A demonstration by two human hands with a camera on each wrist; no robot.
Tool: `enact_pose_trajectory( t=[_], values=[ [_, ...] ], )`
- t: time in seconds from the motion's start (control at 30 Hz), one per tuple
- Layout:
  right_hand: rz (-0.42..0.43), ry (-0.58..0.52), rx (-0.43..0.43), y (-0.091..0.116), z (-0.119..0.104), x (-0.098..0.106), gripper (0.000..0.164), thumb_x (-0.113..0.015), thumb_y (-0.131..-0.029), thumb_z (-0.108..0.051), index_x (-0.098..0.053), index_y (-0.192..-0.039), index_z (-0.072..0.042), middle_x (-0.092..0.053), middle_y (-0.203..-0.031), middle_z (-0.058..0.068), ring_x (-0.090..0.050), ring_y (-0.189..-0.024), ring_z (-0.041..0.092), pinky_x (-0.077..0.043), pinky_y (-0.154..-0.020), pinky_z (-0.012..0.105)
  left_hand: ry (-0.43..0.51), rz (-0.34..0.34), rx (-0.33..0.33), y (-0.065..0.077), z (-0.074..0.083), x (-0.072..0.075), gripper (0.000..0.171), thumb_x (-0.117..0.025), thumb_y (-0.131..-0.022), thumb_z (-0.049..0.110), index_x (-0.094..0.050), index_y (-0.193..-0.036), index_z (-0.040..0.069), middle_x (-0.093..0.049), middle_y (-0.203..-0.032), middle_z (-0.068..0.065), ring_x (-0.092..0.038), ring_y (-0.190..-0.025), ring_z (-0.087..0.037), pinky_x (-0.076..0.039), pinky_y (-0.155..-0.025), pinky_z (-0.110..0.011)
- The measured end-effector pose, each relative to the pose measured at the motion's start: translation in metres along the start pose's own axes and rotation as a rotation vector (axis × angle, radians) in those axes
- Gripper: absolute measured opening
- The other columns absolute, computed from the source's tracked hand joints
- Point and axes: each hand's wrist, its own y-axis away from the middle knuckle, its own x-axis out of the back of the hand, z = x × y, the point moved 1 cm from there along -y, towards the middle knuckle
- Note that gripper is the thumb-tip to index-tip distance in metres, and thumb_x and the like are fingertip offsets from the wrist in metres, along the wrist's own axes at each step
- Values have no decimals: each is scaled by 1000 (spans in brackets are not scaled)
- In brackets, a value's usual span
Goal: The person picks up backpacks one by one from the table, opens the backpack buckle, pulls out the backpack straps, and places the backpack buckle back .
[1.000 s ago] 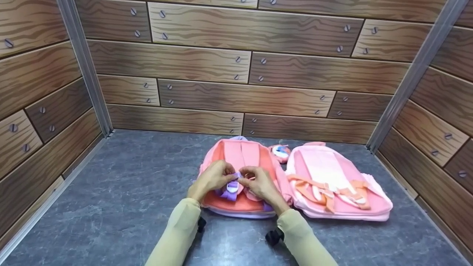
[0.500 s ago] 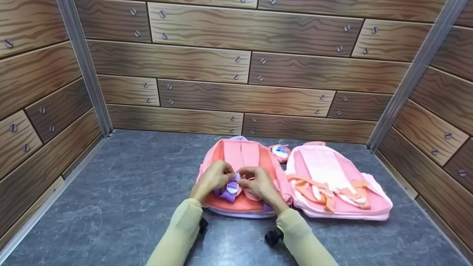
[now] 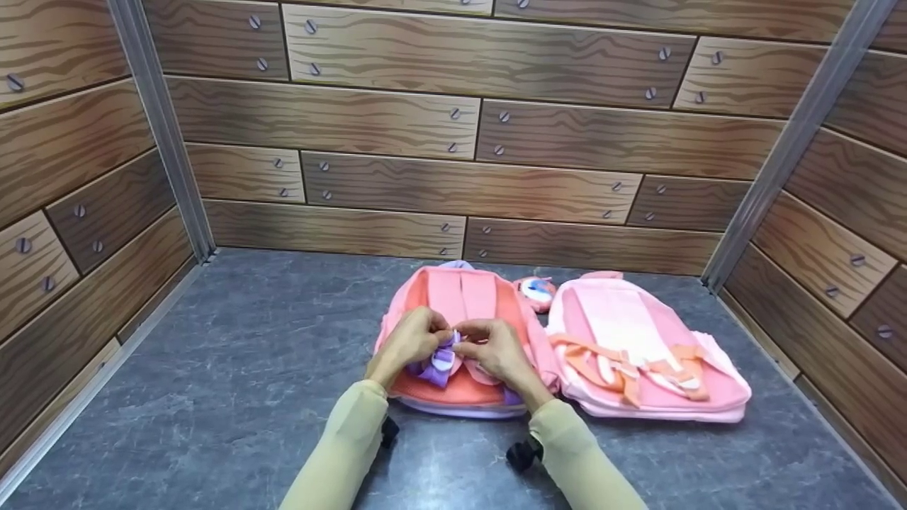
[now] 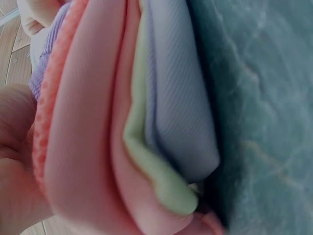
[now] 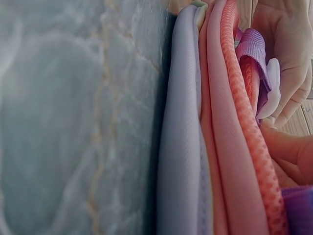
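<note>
A coral-pink backpack [image 3: 482,290] lies with its strap side up in the middle of the table. Over its lower half, my left hand [image 3: 411,341] and right hand [image 3: 499,348] meet and pinch a purple webbing strap [image 3: 441,375] between thumbs and fingers. A whitish plastic buckle [image 3: 444,360] sits on that strap, just below the fingertips. In the right wrist view the purple strap [image 5: 254,46] loops up off the mesh back panel [image 5: 244,112], with the buckle [image 5: 272,88] beside the fingers. The left wrist view mostly shows the bag's layered side [image 4: 93,112].
Right of it lies a pale pink backpack [image 3: 623,304], its orange straps [image 3: 627,375] on top. A round plush charm [image 3: 537,292] sits between the bags at the back. Wood-print walls [image 3: 397,120] enclose the grey table [image 3: 283,319] on three sides.
The left hand and forearm have shifted slightly right. The purple strap and buckle have tilted a little between the fingers; both backpacks stay in place.
</note>
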Motion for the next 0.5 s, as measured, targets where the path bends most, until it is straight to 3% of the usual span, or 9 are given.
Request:
enact_pose_trajectory(
  t=[0.13, 0.27, 0.37, 0.5],
  values=[
    [5, -12, -20, 0, -1, -1, 29, -80, -77, -8, -75, -106, -5, -75, -100, 11, -71, -88, 21, -55, -79, 28, 3, -18, 21, 1, -1, 3, 11, -66, -89, 8, -75, -84, 3, -70, -73, -4, -54, -58, -6, -44, -57, -21],
    [6, 1, -22, 0, 0, -1, 29, -80, -77, -9, -75, -106, -5, -76, -98, 11, -71, -86, 19, -55, -78, 27, -7, -4, 38, 2, 0, 1, 14, -64, -90, 6, -73, -80, 6, -61, -65, 4, -50, -52, -6, -40, -51, -20],
    [7, 1, -7, 0, 0, -1, 29, -80, -78, -8, -75, -105, -4, -76, -97, 12, -70, -85, 18, -55, -77, 26, -40, 18, 19, 1, 1, -2, 14, -63, -88, 7, -72, -77, 7, -56, -63, 8, -49, -56, -5, -40, -56, -21],
    [9, -16, 0, 1, 0, -1, 28, -80, -77, -7, -75, -104, -3, -75, -97, 13, -71, -86, 21, -55, -77, 27, -67, 29, 0, -1, 1, -3, 12, -64, -87, 8, -72, -77, 9, -58, -65, 8, -50, -62, -5, -42, -64, -24]
  ],
)
